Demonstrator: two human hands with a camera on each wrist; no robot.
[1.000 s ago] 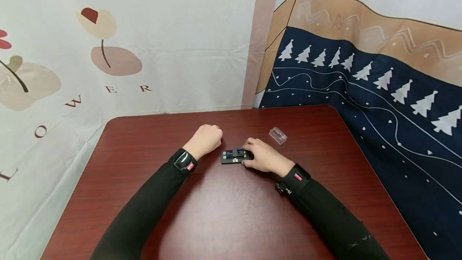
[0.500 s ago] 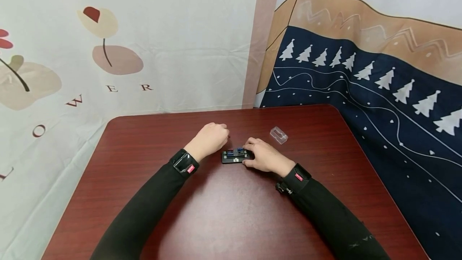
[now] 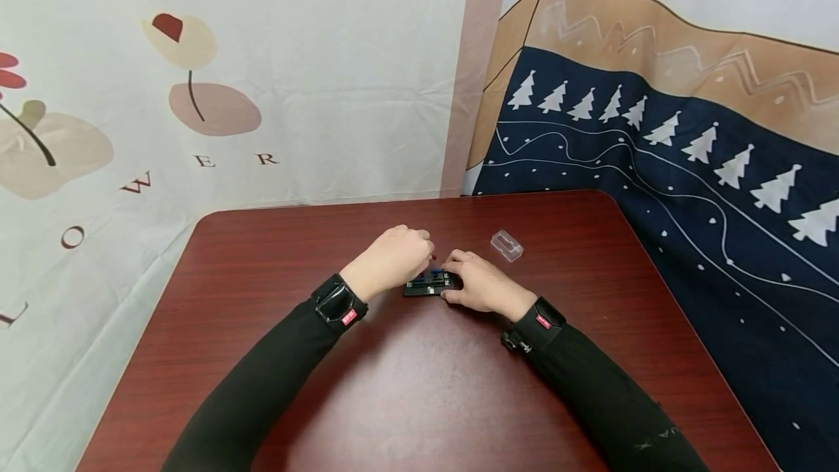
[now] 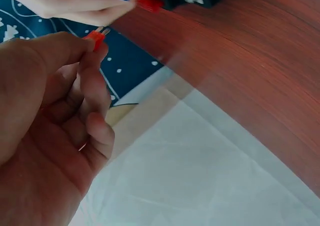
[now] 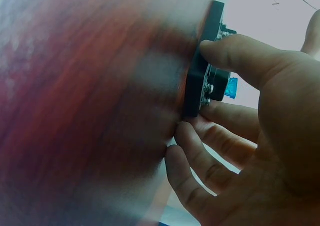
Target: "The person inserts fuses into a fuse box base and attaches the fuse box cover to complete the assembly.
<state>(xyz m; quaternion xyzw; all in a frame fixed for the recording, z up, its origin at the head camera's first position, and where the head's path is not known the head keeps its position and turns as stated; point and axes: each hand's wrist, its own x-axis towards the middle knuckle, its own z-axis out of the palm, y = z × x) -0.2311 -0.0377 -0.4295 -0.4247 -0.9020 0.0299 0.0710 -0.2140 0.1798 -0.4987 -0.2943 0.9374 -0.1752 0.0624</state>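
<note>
In the left wrist view, my left hand (image 3: 395, 257) pinches a small red blade fuse (image 4: 95, 39) between thumb and forefinger, its two metal prongs pointing outward. That hand hovers over the left end of a black fuse block (image 3: 424, 289), hiding part of it. My right hand (image 3: 480, 284) grips the block's right end, thumb on the near edge and fingers on the far side; the block lies on the table. A blue fuse (image 5: 231, 87) sticks up from the block in the right wrist view, and a red fuse (image 4: 150, 4) sits in it in the left wrist view.
A small clear plastic case (image 3: 507, 245) lies beyond the right hand on the reddish-brown table (image 3: 393, 399). Patterned cloths (image 3: 341, 71) hang behind the table and along its right side.
My left hand has moved rightward with the red blade fuse, from beside the fuse block to over its left end. The right hand and block stay in place.
</note>
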